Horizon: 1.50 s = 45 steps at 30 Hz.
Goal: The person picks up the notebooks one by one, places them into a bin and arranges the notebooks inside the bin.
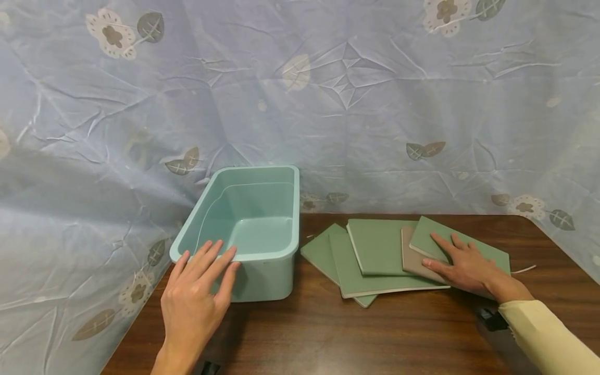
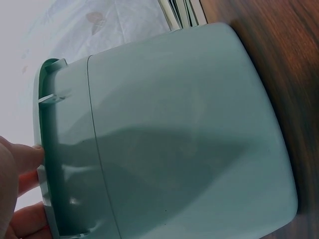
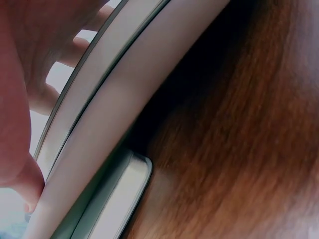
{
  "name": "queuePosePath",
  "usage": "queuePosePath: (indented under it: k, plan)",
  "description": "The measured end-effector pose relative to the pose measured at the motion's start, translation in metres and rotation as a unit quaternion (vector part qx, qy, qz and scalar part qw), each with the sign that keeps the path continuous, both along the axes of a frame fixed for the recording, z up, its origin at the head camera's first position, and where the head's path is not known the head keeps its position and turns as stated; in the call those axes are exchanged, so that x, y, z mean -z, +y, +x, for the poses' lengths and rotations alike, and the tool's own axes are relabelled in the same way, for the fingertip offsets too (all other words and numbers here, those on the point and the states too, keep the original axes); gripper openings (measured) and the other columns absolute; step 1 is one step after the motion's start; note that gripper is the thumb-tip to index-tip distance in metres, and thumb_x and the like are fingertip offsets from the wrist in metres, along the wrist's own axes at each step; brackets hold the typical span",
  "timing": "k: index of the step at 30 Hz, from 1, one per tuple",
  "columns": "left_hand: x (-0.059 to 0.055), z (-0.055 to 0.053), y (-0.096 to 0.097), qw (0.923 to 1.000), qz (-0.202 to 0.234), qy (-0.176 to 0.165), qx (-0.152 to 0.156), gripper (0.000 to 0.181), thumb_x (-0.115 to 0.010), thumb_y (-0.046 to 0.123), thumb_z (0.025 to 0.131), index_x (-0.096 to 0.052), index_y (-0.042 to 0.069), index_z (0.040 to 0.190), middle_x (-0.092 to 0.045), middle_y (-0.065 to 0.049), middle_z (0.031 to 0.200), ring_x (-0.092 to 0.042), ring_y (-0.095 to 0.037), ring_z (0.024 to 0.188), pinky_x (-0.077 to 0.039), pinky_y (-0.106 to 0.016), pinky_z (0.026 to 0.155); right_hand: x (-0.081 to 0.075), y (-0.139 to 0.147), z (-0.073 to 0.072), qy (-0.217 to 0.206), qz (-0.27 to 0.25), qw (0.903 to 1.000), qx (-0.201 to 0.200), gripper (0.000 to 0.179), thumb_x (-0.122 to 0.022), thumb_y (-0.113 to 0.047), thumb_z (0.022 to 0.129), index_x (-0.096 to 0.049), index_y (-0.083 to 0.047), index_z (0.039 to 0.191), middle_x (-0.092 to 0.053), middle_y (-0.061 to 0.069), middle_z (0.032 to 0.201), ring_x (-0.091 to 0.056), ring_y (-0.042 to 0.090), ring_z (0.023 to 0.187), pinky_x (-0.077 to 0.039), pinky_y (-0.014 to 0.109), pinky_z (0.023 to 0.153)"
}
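Note:
My left hand (image 1: 197,289) rests on the near rim of a pale green plastic bin (image 1: 264,278), its fingers extended over the edge. In the left wrist view the thumb touches the rim of the bin (image 2: 179,124). My right hand (image 1: 469,265) lies on the topmost green notebook (image 1: 424,235), fingers spread over its cover. Under that sits a brown notebook (image 1: 412,259), with the thumb at its edge in the right wrist view. More green notebooks fan out leftward: one large (image 1: 379,247), one beneath it (image 1: 356,284), and one lowest (image 1: 321,255).
The bin stands at the left of the brown wooden table (image 1: 356,338), with its inner floor visible. A floral curtain (image 1: 356,130) hangs behind and along the left. Small black objects (image 1: 492,319) lie near the right forearm and by the left wrist.

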<state>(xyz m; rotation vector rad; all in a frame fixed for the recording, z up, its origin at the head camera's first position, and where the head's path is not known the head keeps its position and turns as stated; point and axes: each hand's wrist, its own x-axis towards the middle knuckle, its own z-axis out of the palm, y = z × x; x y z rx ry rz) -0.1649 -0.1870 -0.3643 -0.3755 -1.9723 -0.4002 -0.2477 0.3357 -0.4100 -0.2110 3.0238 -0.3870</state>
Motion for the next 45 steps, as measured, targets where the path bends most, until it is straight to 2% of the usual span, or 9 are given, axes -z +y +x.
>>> queuePosePath:
  k: [5, 9, 12, 17, 22, 28, 32, 40, 45]
  plan:
    - [0.0001, 0.0006, -0.0003, 1.0, 0.001, -0.007, -0.002, 0.027, -0.068, 0.031, 0.091, -0.077, 0.018, 0.113, -0.073, -0.008, 0.117, -0.069, -0.032, 0.11, -0.044, -0.052, 0.107, 0.0007, 0.002, -0.0038, 0.026, 0.006, 0.9994, -0.021, 0.085, -0.044, -0.067, 0.095, -0.021, -0.015, 0.159, -0.021, 0.044, 0.151, -0.024, 0.074, 0.128, -0.031, 0.084, 0.088]
    - [0.0004, 0.0011, -0.0005, 0.9999, -0.003, -0.01, -0.005, 0.027, -0.068, 0.031, 0.091, -0.077, 0.018, 0.114, -0.073, -0.008, 0.117, -0.069, -0.032, 0.11, -0.043, -0.051, 0.108, 0.0007, 0.0033, -0.0058, 0.034, 0.01, 0.9986, -0.039, 0.083, -0.044, -0.062, 0.097, -0.025, -0.007, 0.157, -0.024, 0.046, 0.149, -0.027, 0.07, 0.13, -0.028, 0.078, 0.1]
    - [0.0008, 0.0012, -0.0008, 0.9999, -0.003, -0.011, -0.005, 0.027, -0.067, 0.032, 0.092, -0.076, 0.019, 0.114, -0.073, -0.008, 0.117, -0.069, -0.032, 0.111, -0.043, -0.05, 0.109, 0.0012, 0.0037, -0.0068, 0.038, 0.022, 0.9979, -0.047, 0.083, -0.043, -0.062, 0.098, -0.026, -0.004, 0.156, -0.025, 0.045, 0.149, -0.03, 0.067, 0.131, -0.028, 0.075, 0.104]
    - [0.0014, 0.001, -0.001, 1.0, 0.0, -0.009, -0.002, 0.028, -0.065, 0.033, 0.093, -0.076, 0.019, 0.114, -0.073, -0.008, 0.117, -0.069, -0.032, 0.11, -0.042, -0.05, 0.109, 0.0017, 0.004, -0.0076, 0.04, 0.038, 0.9973, -0.049, 0.084, -0.041, -0.063, 0.098, -0.026, -0.005, 0.156, -0.027, 0.044, 0.149, -0.036, 0.069, 0.125, -0.037, 0.073, 0.097]
    - [0.0019, 0.0009, -0.001, 1.0, -0.002, -0.008, -0.001, 0.029, -0.063, 0.035, 0.094, -0.076, 0.019, 0.114, -0.073, -0.008, 0.117, -0.069, -0.032, 0.111, -0.043, -0.051, 0.108, 0.001, 0.005, -0.0082, 0.043, 0.052, 0.9962, -0.055, 0.084, -0.04, -0.064, 0.097, -0.027, -0.005, 0.155, -0.03, 0.044, 0.147, -0.049, 0.064, 0.117, -0.045, 0.067, 0.09]
    - [0.0018, 0.0013, -0.0015, 0.9999, -0.002, -0.013, 0.0, 0.028, -0.065, 0.033, 0.093, -0.076, 0.018, 0.114, -0.073, -0.009, 0.117, -0.068, -0.033, 0.111, -0.042, -0.05, 0.11, -0.0016, 0.0045, -0.0078, 0.053, 0.069, 0.993, -0.079, 0.08, -0.041, -0.059, 0.1, -0.03, 0.0, 0.153, -0.034, 0.047, 0.143, -0.056, 0.059, 0.112, -0.047, 0.065, 0.089]
    - [0.0013, 0.0012, -0.0012, 0.9999, -0.002, -0.011, 0.001, 0.028, -0.066, 0.032, 0.093, -0.076, 0.018, 0.114, -0.073, -0.009, 0.117, -0.068, -0.033, 0.11, -0.043, -0.052, 0.108, -0.0031, 0.0035, -0.0081, 0.066, 0.081, 0.9896, -0.099, 0.076, -0.042, -0.053, 0.102, -0.032, 0.004, 0.151, -0.039, 0.047, 0.139, -0.061, 0.056, 0.106, -0.049, 0.063, 0.089]
    - [0.0005, 0.0005, -0.0015, 0.9999, -0.001, -0.011, 0.003, 0.027, -0.065, 0.031, 0.093, -0.076, 0.018, 0.114, -0.073, -0.009, 0.117, -0.068, -0.033, 0.11, -0.043, -0.053, 0.107, -0.0026, 0.0034, -0.0084, 0.11, 0.102, 0.9805, -0.126, 0.068, -0.049, -0.044, 0.102, -0.037, 0.007, 0.146, -0.051, 0.044, 0.128, -0.069, 0.044, 0.083, -0.056, 0.055, 0.076]
    - [-0.0007, 0.0004, -0.0022, 0.9999, -0.003, -0.008, 0.005, 0.028, -0.064, 0.032, 0.093, -0.077, 0.018, 0.113, -0.074, -0.009, 0.115, -0.069, -0.032, 0.109, -0.045, -0.056, 0.104, -0.0034, 0.0047, -0.0062, 0.134, 0.11, 0.9747, -0.141, 0.064, -0.052, -0.04, 0.102, -0.041, 0.007, 0.144, -0.056, 0.044, 0.123, -0.069, 0.048, 0.085, -0.057, 0.055, 0.075]
